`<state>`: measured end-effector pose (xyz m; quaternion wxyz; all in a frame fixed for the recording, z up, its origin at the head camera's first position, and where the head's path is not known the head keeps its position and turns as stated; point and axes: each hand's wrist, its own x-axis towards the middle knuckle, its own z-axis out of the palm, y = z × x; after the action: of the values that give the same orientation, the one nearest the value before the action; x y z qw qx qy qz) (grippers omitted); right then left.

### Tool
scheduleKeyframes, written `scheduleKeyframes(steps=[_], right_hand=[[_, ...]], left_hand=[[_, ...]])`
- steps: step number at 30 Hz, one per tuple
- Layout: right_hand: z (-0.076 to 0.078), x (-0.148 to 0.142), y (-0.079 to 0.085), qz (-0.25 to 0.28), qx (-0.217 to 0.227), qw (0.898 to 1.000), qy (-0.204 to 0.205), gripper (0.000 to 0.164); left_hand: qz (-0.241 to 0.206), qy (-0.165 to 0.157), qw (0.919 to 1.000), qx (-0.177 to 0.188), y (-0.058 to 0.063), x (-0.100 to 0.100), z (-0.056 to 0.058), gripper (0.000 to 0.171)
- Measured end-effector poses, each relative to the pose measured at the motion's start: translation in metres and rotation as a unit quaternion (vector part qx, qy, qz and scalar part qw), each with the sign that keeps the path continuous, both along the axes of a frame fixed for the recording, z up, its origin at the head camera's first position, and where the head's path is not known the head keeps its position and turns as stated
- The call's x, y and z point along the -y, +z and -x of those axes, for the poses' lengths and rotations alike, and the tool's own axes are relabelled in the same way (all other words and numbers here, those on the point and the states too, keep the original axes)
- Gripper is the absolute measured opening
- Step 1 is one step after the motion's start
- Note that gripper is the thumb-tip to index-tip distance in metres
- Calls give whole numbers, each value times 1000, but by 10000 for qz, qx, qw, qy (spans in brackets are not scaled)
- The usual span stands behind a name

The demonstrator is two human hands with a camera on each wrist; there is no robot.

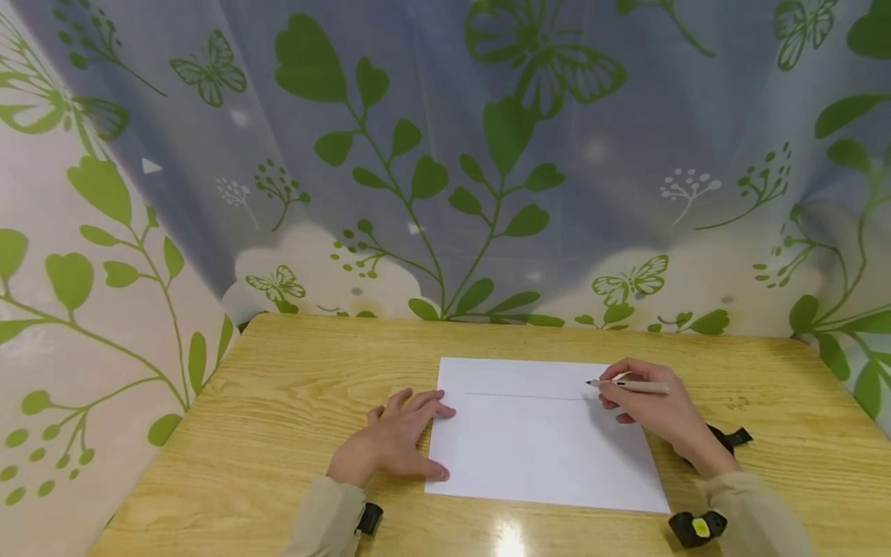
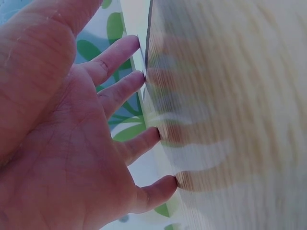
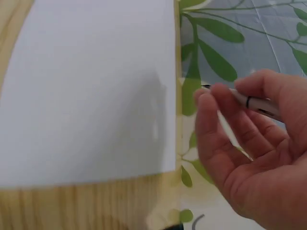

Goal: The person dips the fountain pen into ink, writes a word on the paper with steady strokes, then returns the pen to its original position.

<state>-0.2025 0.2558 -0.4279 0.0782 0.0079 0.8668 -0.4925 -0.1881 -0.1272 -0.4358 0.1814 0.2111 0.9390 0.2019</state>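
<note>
A white sheet of paper (image 1: 529, 456) lies on the wooden table, with one thin, nearly straight line (image 1: 522, 395) drawn across its upper part. My left hand (image 1: 397, 439) rests at the sheet's left edge, fingers spread, thumb and some fingertips on the paper. The left wrist view shows several fingertips (image 2: 152, 136) touching down. Over the upper right of the sheet, my right hand (image 1: 654, 406) pinches a pale pen (image 1: 640, 386) with a dark tip pointing left. That tip appears raised off the paper, near the line's right end. In the right wrist view, fingers partly hide the pen (image 3: 263, 106).
The wooden table (image 1: 278, 418) ends at a curtain (image 1: 431, 255) printed with green leaves and butterflies, which also hangs at the left. A black object (image 1: 736, 438) lies on the table, partly hidden behind my right wrist. Black devices (image 1: 696, 529) are strapped on both wrists.
</note>
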Motion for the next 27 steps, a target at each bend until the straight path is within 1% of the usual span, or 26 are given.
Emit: scheduleKeyframes(steps=[5, 12, 19, 27], right_hand=[[5, 15, -5, 318, -66, 9994, 104, 38], [14, 35, -16, 540, -20, 9982, 258, 39], [22, 49, -20, 557, -24, 9983, 191, 34], [31, 53, -23, 539, 4, 9984, 161, 31]], left_hand=[[-27, 10, 10000, 3, 1, 1, 1, 77], [-100, -30, 9999, 59, 1, 1, 0, 77], [-51, -5, 10000, 31, -1, 1, 1, 77], [-34, -18, 10000, 19, 0, 1, 0, 79]])
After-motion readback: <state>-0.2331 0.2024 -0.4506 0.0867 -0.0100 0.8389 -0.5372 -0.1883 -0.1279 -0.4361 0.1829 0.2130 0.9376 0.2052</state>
